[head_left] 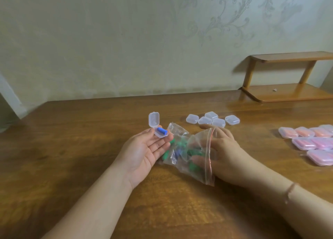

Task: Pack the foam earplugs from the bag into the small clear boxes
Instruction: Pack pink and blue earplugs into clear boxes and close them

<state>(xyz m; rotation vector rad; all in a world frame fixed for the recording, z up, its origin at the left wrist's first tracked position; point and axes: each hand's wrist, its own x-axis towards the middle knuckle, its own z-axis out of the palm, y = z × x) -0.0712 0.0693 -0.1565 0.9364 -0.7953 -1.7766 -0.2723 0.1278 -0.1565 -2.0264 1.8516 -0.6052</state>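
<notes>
My left hand (144,152) lies palm up and pinches a small clear box (158,130) at its fingertips. The box's hinged lid stands up open, and one blue earplug (161,130) lies inside it. A clear zip bag (191,154) with green and blue earplugs (180,144) lies on the table between my hands. My right hand (228,154) is at the bag's mouth. Its thumb shows through the plastic and its fingers reach over the top edge. The plastic hides whether this hand grips anything.
Several closed, empty clear boxes (212,120) sit in a cluster behind the bag. At the right edge lie several closed boxes with pink and orange earplugs (306,139). A small wooden shelf (288,76) stands at the back right against the wall. The table (81,148) is brown wood.
</notes>
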